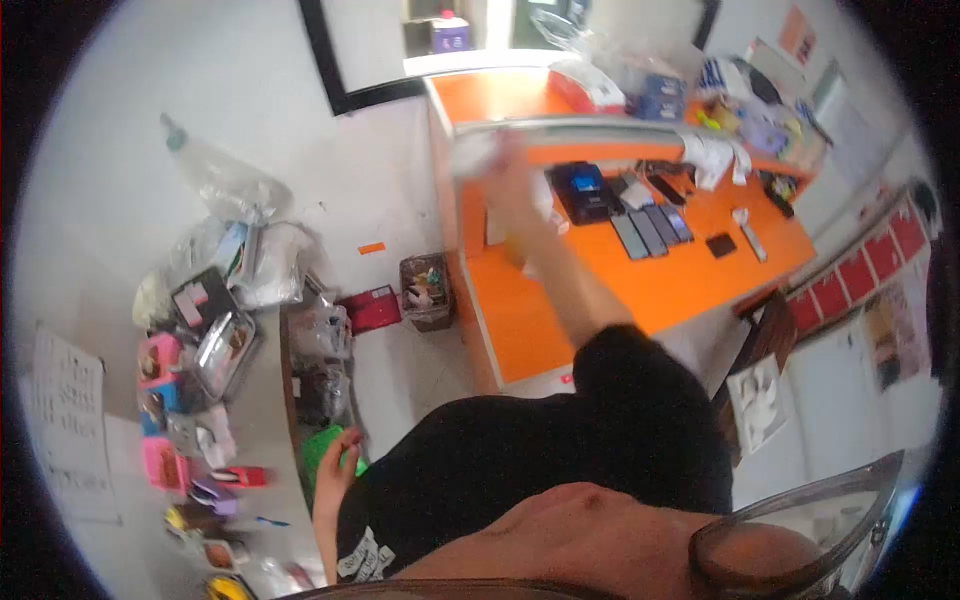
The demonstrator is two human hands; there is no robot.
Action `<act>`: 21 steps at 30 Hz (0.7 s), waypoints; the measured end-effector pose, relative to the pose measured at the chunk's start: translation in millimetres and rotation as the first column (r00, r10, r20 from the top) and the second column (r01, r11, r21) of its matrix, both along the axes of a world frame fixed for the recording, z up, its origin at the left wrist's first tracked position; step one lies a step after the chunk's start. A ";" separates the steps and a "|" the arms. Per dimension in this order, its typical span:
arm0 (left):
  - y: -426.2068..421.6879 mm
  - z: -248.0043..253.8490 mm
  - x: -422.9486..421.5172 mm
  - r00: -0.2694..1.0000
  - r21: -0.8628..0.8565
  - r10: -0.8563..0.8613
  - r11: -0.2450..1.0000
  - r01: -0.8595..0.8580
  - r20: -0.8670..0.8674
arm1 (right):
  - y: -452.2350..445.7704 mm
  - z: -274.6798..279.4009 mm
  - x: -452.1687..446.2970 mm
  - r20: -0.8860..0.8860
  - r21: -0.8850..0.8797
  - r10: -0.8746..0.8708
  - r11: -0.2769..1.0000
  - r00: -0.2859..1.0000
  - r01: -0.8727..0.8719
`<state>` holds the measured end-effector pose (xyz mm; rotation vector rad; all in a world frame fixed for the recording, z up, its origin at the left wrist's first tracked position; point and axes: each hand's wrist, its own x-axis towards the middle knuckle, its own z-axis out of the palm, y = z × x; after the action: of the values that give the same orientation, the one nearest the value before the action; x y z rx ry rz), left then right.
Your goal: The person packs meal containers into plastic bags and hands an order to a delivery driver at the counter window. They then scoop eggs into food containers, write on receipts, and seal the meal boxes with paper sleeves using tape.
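My right arm stretches forward over the orange desk point(520, 320). At its far left corner, my right hand point(512, 160) is smeared by motion and closed on a white cloth-like thing point(472, 155), by the desk's raised shelf edge. What exactly this white thing is, I cannot make out. Low at my side hangs my left hand point(342, 462), holding nothing, its fingers loosely apart. It is nearest to a green container point(318, 447) beside the grey counter.
Several phones point(650, 230) and a black case point(583, 192) lie on the desk. Boxes and bags crowd the shelf point(490, 98) above. A waste basket point(427, 290) stands on the floor left of the desk. Trays and small containers cover the grey counter point(265, 390).
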<state>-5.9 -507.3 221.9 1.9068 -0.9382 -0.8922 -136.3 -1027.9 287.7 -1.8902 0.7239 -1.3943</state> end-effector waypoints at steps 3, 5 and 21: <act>-15.7 -21.3 -8.2 0.869 -0.239 0.096 0.942 -0.237 -0.485 | 189.7 -34.7 49.9 -0.173 -0.031 0.788 0.595 0.590 -0.803; -6.9 -68.5 2.7 0.695 -0.248 0.193 0.841 -0.481 -0.692 | 263.8 -53.3 61.9 -0.282 0.323 0.958 0.152 0.059 -0.934; 349.6 -57.1 -65.8 0.437 0.326 0.835 0.333 -0.885 0.333 | 520.8 -316.8 369.0 -0.414 0.297 0.885 0.351 0.211 -0.888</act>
<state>-71.7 -157.7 164.8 2.4324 0.4131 -0.3180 232.8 -507.1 -29.1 -2.0986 -0.2665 -0.0833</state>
